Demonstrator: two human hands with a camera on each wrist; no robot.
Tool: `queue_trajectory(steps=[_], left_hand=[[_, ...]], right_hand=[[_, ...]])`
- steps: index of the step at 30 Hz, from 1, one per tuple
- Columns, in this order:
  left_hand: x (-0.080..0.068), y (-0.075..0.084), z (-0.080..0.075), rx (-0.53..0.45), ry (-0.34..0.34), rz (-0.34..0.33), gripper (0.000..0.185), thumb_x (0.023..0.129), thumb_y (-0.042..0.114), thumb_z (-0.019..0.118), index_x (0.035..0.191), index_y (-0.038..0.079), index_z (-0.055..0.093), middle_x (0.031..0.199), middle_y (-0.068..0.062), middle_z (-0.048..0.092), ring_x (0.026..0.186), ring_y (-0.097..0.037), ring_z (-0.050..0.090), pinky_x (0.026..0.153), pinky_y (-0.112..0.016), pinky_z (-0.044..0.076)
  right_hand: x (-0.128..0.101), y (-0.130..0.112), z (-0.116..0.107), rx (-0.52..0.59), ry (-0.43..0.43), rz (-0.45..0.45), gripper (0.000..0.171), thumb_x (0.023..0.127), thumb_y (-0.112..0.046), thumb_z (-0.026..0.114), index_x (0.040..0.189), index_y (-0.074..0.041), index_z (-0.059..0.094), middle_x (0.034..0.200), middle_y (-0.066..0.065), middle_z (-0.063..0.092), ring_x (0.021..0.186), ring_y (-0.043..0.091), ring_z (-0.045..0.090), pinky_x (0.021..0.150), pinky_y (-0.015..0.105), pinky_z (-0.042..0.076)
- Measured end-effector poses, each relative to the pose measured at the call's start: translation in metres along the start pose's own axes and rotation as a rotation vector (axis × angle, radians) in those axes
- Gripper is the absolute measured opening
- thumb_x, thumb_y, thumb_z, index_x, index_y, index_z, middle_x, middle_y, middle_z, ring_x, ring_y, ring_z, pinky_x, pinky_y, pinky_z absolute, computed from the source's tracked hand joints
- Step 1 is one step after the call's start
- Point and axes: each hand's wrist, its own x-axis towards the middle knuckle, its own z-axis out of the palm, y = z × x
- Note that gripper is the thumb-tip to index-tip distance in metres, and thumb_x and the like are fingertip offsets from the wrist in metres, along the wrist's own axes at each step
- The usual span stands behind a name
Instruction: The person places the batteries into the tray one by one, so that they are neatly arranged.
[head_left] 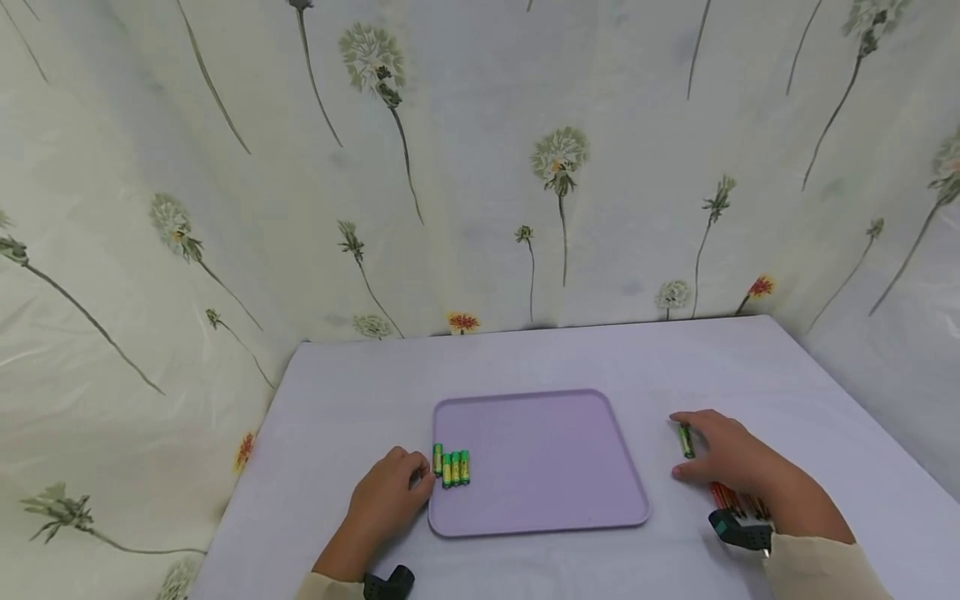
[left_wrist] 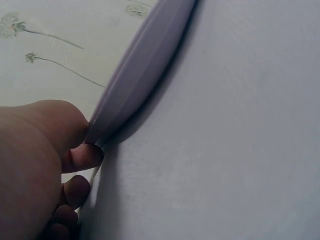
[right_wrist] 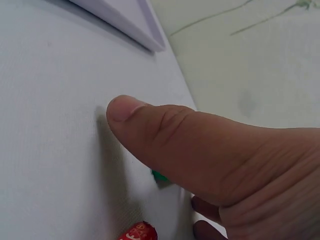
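Note:
The purple tray (head_left: 540, 467) lies flat on the table. My left hand (head_left: 392, 492) is at its left edge, thumb and forefinger pinching the rim (left_wrist: 135, 75), the other fingers curled below. Several green batteries (head_left: 455, 469) stand side by side in the tray near that edge. To the right of the tray, my right hand (head_left: 731, 454) is spread around one green battery (head_left: 686, 442) on the table, thumb and fingers apart. In the right wrist view the thumb (right_wrist: 160, 130) hides most of this battery, leaving a green end (right_wrist: 160, 176) in sight.
Several red batteries (head_left: 726, 497) lie under my right wrist, partly covered by it; one red end (right_wrist: 140, 231) shows at the bottom of the right wrist view. A white cloth covers the table (head_left: 360, 383). Behind and beside it hangs a flower-printed curtain (head_left: 480, 167).

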Motion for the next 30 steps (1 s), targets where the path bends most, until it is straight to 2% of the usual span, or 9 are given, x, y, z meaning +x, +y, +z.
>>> queue_trajectory(steps=[8,15,21,30], left_hand=[[0.001,-0.003,0.004,-0.003,0.002,-0.011,0.011,0.098,0.035,0.068,0.093,0.026,0.064,0.086,0.006,0.049,0.072,-0.012,0.044,0.061,-0.029,0.036],[0.001,-0.004,0.004,-0.012,0.008,-0.001,0.011,0.097,0.035,0.068,0.092,0.026,0.063,0.087,0.005,0.050,0.072,-0.012,0.044,0.062,-0.030,0.037],[0.002,-0.004,0.003,-0.003,0.016,-0.001,0.011,0.098,0.034,0.068,0.092,0.026,0.064,0.086,0.006,0.049,0.072,-0.012,0.044,0.063,-0.029,0.036],[0.000,-0.003,0.002,-0.006,0.018,0.002,0.011,0.098,0.034,0.068,0.092,0.025,0.063,0.086,0.005,0.048,0.073,-0.012,0.043,0.063,-0.029,0.036]], right_hand=[[0.000,0.005,0.001,-0.017,-0.003,-0.013,0.096,0.079,-0.056,0.086,0.150,-0.003,0.050,0.149,0.032,0.047,0.136,0.055,0.041,0.105,0.074,0.036],[-0.003,0.014,0.005,-0.024,0.027,-0.057,0.083,0.083,-0.050,0.085,0.146,-0.003,0.055,0.145,0.030,0.051,0.134,0.055,0.044,0.104,0.073,0.038],[-0.001,0.017,0.007,-0.014,0.053,-0.055,0.074,0.086,-0.045,0.083,0.143,-0.005,0.058,0.143,0.028,0.053,0.134,0.054,0.045,0.104,0.073,0.038],[-0.003,0.014,0.008,-0.029,0.080,-0.050,0.070,0.089,-0.045,0.081,0.142,-0.005,0.059,0.143,0.027,0.054,0.133,0.055,0.045,0.103,0.074,0.038]])
